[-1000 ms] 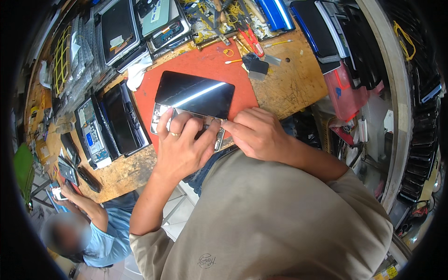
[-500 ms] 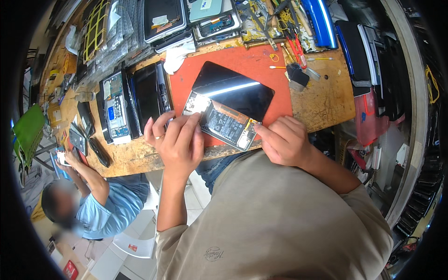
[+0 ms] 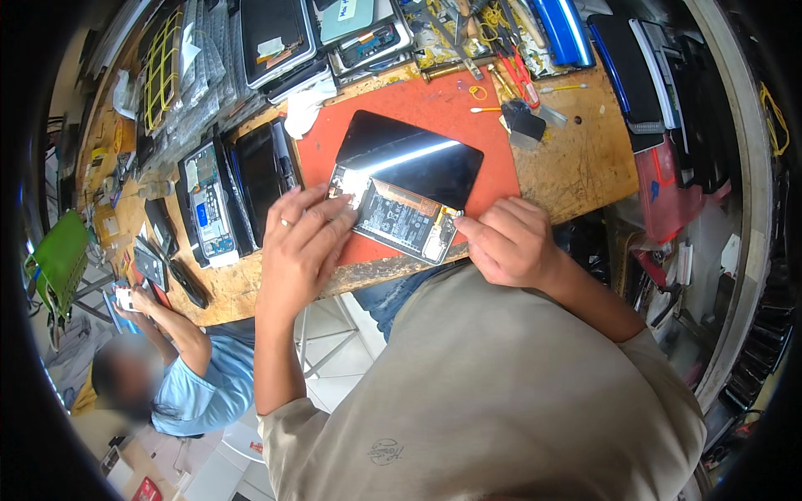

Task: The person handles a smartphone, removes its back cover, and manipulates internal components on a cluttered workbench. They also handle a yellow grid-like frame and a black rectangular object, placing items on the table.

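Moved: since a second ago our left hand [image 3: 302, 238] has shifted from the middle of the open tablet [image 3: 361, 185] to its left end, baring the battery [image 3: 391, 219]; our right hand [image 3: 511, 242] stays at the right end.
Tablet: on the red mat [image 3: 499, 177], between our hands, near corner at the table's [image 3: 576, 179] near edge.
Long axis: slanting, left end farther from that edge; the dark screen [image 3: 409, 159] lies along the far side.
Nearer hand: neither; both are at the tablet.
Left grip: fingers loosely extended on the left end; thumb hidden, so we cannot tell whether it pinches.
Right grip: fingertips bunched at the right end; we cannot tell what, if anything, they grasp.
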`<state>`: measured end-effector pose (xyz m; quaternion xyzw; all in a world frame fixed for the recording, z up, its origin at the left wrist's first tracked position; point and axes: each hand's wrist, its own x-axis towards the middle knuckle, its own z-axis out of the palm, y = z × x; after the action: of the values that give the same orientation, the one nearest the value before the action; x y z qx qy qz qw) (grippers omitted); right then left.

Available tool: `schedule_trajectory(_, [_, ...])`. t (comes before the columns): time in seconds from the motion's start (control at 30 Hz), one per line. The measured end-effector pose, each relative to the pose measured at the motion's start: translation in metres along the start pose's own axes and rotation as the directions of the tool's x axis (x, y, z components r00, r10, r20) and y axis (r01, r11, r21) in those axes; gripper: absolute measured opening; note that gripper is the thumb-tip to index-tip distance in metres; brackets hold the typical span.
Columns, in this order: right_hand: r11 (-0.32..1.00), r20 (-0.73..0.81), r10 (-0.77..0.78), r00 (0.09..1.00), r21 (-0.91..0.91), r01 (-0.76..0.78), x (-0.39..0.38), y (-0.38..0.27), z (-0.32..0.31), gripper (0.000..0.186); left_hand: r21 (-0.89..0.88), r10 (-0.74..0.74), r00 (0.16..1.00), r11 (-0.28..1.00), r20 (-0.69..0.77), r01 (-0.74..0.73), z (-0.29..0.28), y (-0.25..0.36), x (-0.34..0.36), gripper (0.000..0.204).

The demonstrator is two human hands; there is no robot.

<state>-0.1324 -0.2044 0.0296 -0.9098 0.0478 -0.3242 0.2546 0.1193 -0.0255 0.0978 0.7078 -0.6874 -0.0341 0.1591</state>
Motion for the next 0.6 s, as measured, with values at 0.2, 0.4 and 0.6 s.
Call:
schedule_trajectory(0.2, [1.000, 0.015, -0.011, 1.000, -0.001, 0.012, 0.001, 0.000, 0.002, 0.029, 0.097, 0.108, 0.994, 0.990, -0.033, -0.105, 0.015, 0.006, -0.013, 0.016])
schedule_trajectory(0.4, [1.000, 0.004, -0.010, 1.000, 0.010, 0.010, 0.000, 0.001, 0.001, 0.031, 0.197, 0.109, 0.994, 0.975, -0.022, -0.103, 0.015, 0.012, -0.011, 0.013])
schedule_trajectory(0.6, [1.000, -0.005, 0.009, 1.000, -0.001, -0.009, -0.002, 0.000, 0.002, 0.032, 0.202, 0.080, 0.997, 0.977, -0.016, -0.075, 0.016, 0.014, -0.010, 0.013])
